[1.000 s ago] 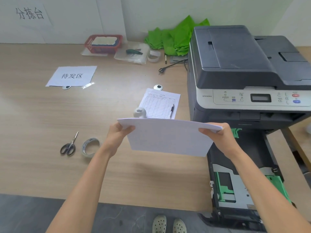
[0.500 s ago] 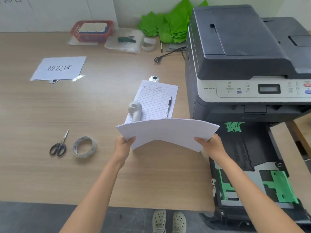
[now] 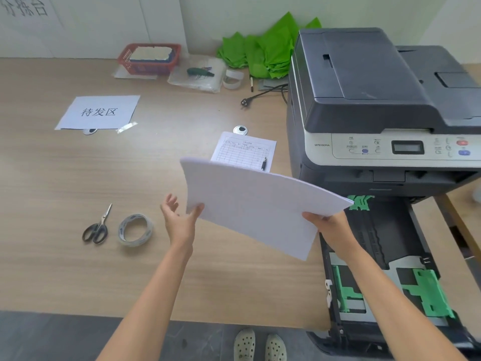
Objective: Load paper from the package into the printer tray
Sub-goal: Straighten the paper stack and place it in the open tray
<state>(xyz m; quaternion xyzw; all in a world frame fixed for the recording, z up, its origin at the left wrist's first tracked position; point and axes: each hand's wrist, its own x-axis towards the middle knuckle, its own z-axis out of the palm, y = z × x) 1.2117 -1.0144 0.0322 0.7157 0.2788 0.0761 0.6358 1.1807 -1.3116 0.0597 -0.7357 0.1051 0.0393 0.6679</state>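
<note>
White paper stack (image 3: 255, 204) hangs bowed in the air just left of the pulled-out printer tray (image 3: 385, 282), not yet in it. Right hand (image 3: 330, 225) pinches its near edge; left hand (image 3: 179, 220) is splayed, only the thumb touching. Seating it between the green guides (image 3: 429, 293) remains.

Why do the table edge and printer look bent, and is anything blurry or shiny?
Head view: the wide-angle lens bows the table edge and tilts the printer; light is soft and even, with only faint shadows; a glint shows on the tape strip by the sign; the left hand and wall lettering look slightly soft; the paper stack is sharp.
</note>
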